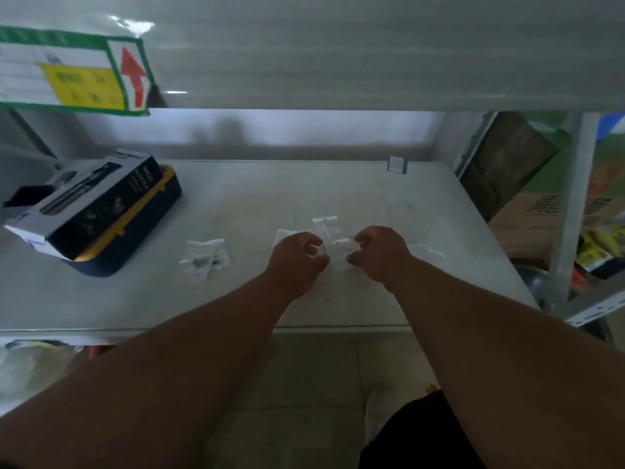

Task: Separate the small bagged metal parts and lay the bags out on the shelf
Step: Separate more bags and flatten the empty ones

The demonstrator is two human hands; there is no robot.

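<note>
We pull two small bags apart between our hands, just above the shelf.

Our left hand and right hand each pinch an edge of the joined clear bags, which hang in the gap between them; to do this well, we judge, we should keep each pinch close to the seam and draw outward evenly, so the thin plastic parts without tearing. Both wrists are bent down, forearms converging, fingers curled over the bag edges. More bags lie just beyond the grip, and a separated cluster lies well to the left of it, short of the boxed kit.
</note>
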